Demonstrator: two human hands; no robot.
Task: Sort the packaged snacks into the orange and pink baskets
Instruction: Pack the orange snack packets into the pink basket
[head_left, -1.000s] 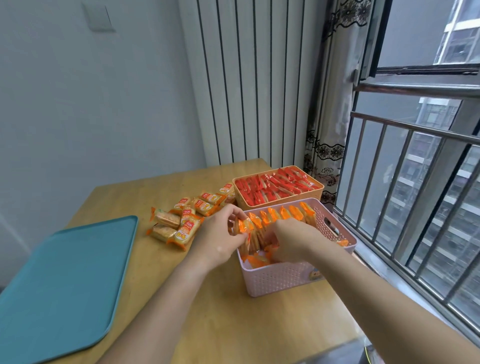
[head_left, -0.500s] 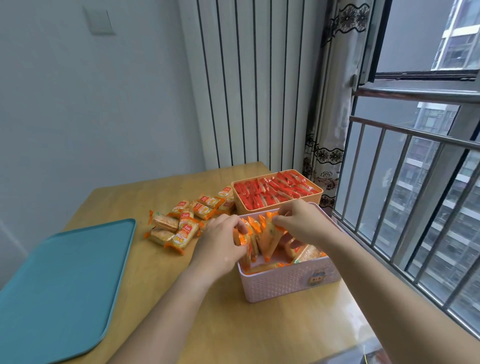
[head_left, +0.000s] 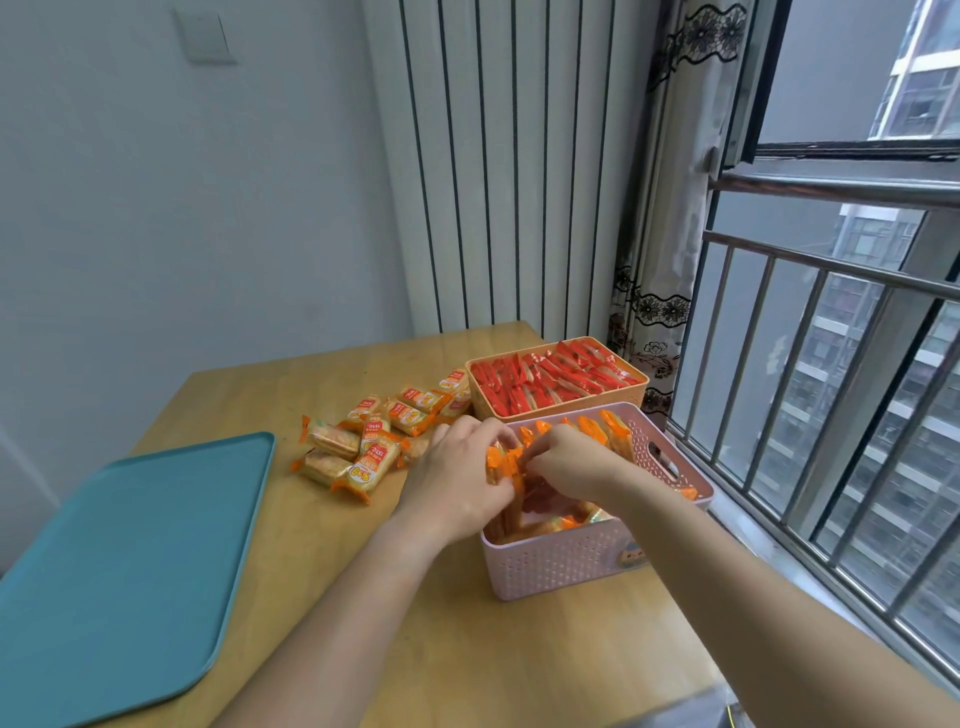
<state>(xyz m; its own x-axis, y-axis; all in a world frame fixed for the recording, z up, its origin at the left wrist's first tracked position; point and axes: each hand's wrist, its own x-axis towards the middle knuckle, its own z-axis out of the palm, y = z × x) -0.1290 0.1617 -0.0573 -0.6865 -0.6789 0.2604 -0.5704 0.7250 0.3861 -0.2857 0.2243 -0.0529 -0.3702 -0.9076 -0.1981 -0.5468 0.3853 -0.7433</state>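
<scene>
Both hands inside pink basket (head_left: 670, 462): left hand (head_left: 457, 480) and right hand (head_left: 566, 460) pinch orange packs (head_left: 506, 462), standing them upright. Step: packing. Next, likely: fetch from the loose pile (head_left: 363, 447) beside orange basket (head_left: 558, 410)

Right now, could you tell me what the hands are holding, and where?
Both the left hand and right hand pinch orange packets by their top edges inside the pink basket.

Upside-down red label reading roughly "151g" on an orange snack packet (head_left: 372, 451) in the loose pile near the table's (head_left: 322, 561) far middle, other packet print too small to read, round sticker (head_left: 631, 554) on pink basket (head_left: 561, 566) illegible
</scene>
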